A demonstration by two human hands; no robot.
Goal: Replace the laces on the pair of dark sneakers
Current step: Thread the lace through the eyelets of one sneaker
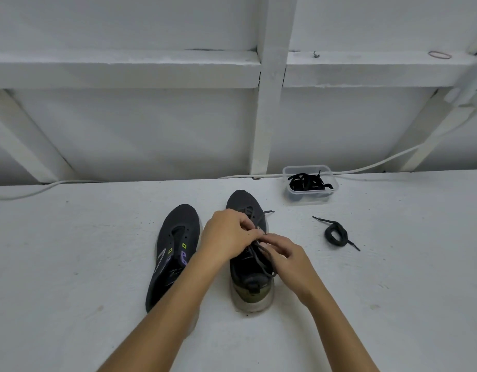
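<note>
Two dark shoes sit side by side on the white table [71, 264], toes pointing away. The left sneaker [175, 242] has no lace in it, and its holes are bare. The right sneaker [248, 275] has a dark lace [261, 260] running through it. Both hands are over this shoe. The left hand [226, 237] has its fingers curled and pinches the lace near the middle of the shoe. The right hand [288, 253] also has bent fingers, and its fingertips pinch the same lace. A rolled-up lace [335, 234] lies on the table to the right. Behind it, a clear box [310, 185] holds more dark laces.
</note>
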